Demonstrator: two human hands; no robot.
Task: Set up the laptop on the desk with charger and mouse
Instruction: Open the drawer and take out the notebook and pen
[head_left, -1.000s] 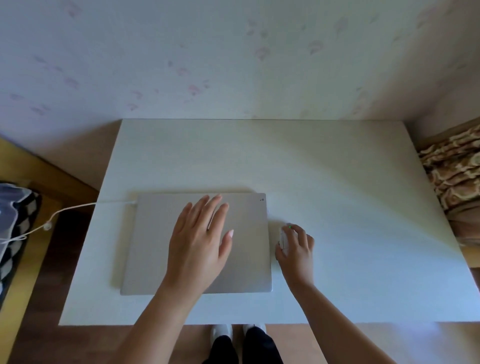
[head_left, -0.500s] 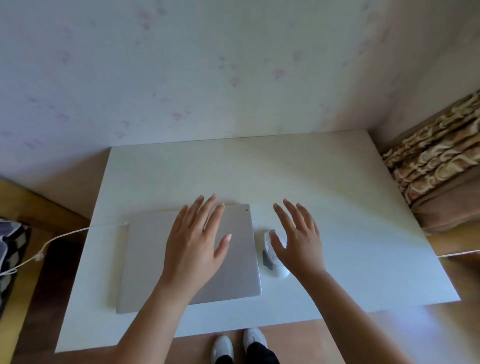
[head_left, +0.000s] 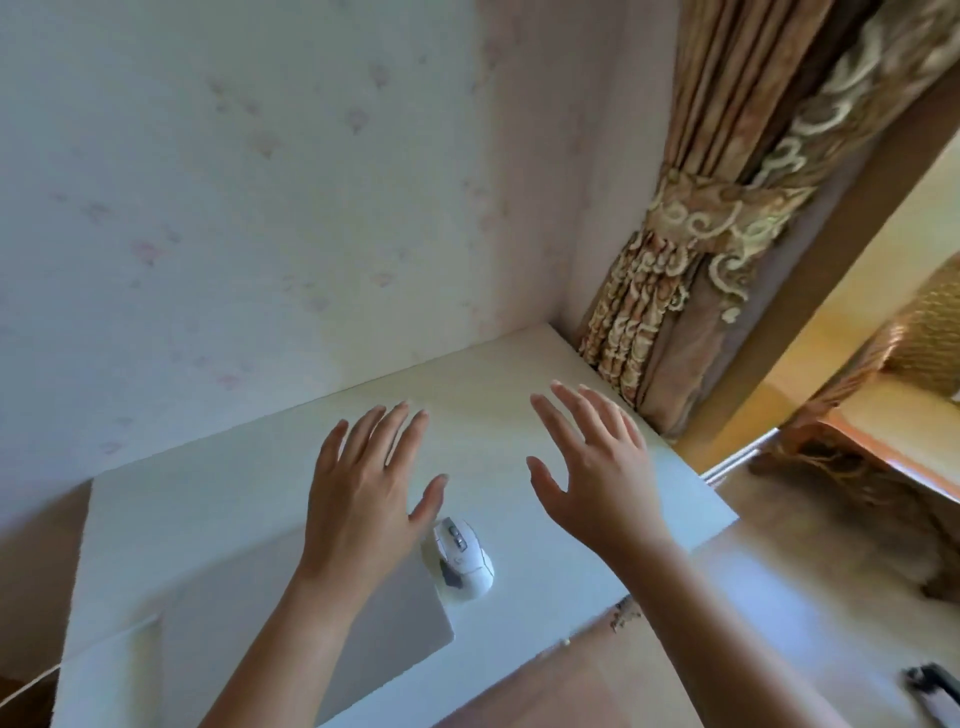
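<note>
Laptop (head_left: 384, 618): lid shut, flat on the table (head_left: 218, 499), at 6 o'clock of the left hand (head_left: 363, 493); long axis runs roughly 8 to 2 o'clock.
Mouse (head_left: 462, 564): white, just beside the laptop's right edge, nose toward 11 o'clock.
Left hand: fingers spread, holding nothing, raised over the laptop's far corner.
Right hand (head_left: 597, 467): fingers splayed, empty; mouse lies at its 8 o'clock.
Nearer hand: left thumb is nearest the mouse.
Charger: cable not identifiable here.
Judgement: the lid likely needs opening next.
</note>
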